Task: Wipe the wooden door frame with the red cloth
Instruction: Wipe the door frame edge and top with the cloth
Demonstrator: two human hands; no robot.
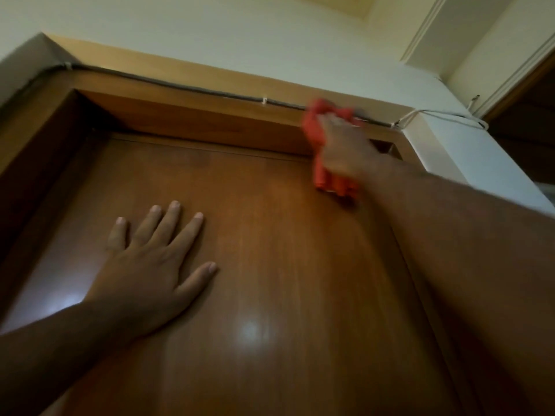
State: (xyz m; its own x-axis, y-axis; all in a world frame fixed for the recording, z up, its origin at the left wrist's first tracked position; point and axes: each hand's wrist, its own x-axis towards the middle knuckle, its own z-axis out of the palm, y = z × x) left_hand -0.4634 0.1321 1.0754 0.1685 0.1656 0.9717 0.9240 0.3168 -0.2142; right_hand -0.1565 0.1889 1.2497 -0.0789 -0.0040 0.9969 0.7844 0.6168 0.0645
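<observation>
The wooden door frame (192,115) runs across the top of a brown wooden door (270,250), seen from below. My right hand (345,148) is raised to the frame's upper right part and grips the red cloth (315,130), which is pressed against the frame's top rail. The cloth bunches above my fingers and hangs down below my palm; it is blurred. My left hand (156,262) lies flat on the door panel, fingers spread, holding nothing.
A grey cable (168,84) is clipped along the frame's top edge and continues as white wires (444,115) at the right corner. Pale walls and ceiling surround the door. A second dark wooden opening (528,115) stands at far right.
</observation>
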